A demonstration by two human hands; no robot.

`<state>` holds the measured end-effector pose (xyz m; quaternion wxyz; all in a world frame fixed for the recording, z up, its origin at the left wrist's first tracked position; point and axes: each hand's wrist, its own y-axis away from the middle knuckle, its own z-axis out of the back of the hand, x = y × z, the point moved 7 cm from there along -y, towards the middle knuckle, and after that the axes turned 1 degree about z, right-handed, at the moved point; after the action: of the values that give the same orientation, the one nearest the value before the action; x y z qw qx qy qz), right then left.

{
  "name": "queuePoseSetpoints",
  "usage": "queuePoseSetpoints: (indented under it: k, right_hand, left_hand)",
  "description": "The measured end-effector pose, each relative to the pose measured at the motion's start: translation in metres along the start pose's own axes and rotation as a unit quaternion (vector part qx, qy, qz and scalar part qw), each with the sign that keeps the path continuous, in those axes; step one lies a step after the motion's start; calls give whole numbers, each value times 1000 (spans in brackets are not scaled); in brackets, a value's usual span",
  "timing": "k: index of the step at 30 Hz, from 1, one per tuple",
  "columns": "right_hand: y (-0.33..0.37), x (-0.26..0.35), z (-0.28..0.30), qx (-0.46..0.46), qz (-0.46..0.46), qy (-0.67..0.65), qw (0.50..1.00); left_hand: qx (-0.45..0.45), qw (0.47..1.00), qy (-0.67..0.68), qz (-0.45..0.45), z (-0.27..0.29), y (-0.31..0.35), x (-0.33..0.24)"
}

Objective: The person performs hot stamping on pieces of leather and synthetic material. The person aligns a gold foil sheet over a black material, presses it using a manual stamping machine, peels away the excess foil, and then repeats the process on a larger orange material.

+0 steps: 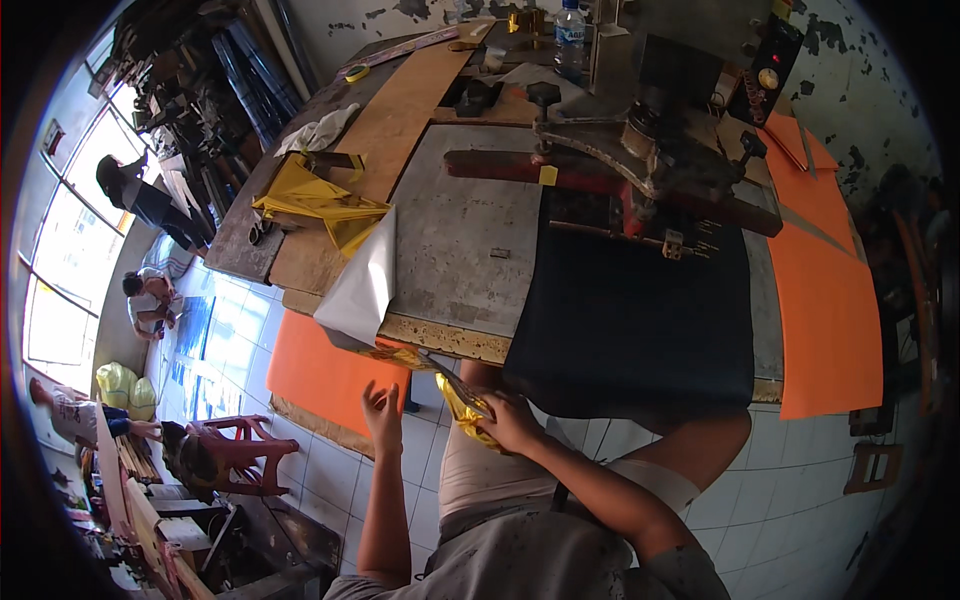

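My right hand [510,424] is closed on a crumpled strip of gold foil [458,402], just in front of the table's near edge. The strip runs up and left toward that edge. To its left, my left hand [382,412] is raised with bent fingers apart and nothing visible in them. A black sheet [640,320] lies under the press head [640,190] and droops over the front edge toward my lap. Beside it is the bare grey metal plate [460,230]. A pale, shiny sheet [362,285] hangs over the plate's left corner.
Crumpled gold foil [320,200] lies on the table's left part, near a white cloth [318,130]. Orange sheets [825,300] lie at the right; another orange sheet [330,375] is below the table. A water bottle [569,40] stands behind. A red stool [240,455] and other people are at left.
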<state>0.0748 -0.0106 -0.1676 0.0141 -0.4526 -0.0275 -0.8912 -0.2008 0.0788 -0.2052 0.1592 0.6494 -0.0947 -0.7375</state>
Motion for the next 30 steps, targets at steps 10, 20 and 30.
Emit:
queuePoseSetpoints:
  k: [10, 20, 30]
  right_hand:
    - [106, 128, 97, 267, 128, -220, 930]
    - [288, 90, 347, -329, -46, -32, 943]
    - [310, -8, 439, -224, -205, -34, 952]
  left_hand:
    - [244, 924, 287, 73, -12, 22, -13]
    - [263, 916, -13, -301, -64, 142, -275]
    - [105, 771, -315, -544, -133, 35, -350]
